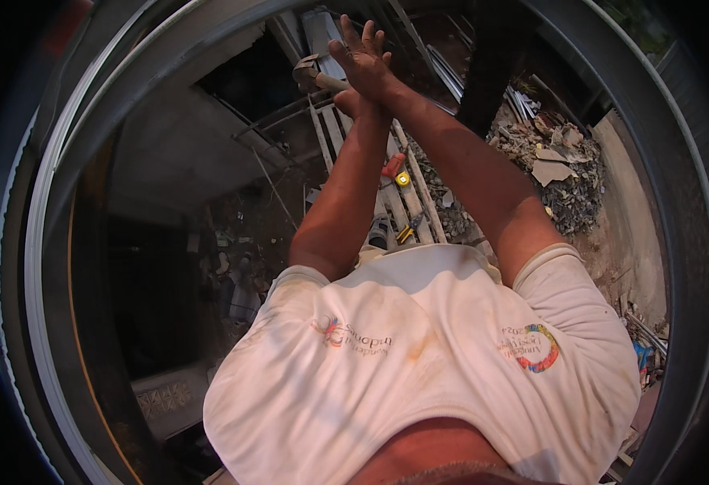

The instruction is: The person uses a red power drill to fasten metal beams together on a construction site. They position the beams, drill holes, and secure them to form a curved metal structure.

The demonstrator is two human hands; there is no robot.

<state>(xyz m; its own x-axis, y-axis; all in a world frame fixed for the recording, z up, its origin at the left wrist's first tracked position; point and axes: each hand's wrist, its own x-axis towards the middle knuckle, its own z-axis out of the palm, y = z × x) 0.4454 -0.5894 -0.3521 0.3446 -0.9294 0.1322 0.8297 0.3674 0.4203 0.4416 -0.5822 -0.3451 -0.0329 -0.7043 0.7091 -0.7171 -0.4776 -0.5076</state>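
Both my arms reach straight out in front of my white T-shirt (419, 347) and cross at the wrists. My right hand (364, 55) lies on top with its fingers spread apart and nothing in it. My left hand (350, 102) is mostly hidden beneath it and seems closed around a short wooden handle (332, 82) that sticks out to the left. The handle ends in a blocky grey-brown head (307, 72). How the fingers wrap the handle is hidden.
Far below lie pale wooden slats (416, 194) with a red and yellow tool (396, 170) on them. A heap of broken rubble (557, 162) fills the right side. A dark post (484, 73) stands behind my right arm, and a grey concrete slab (177, 145) lies left.
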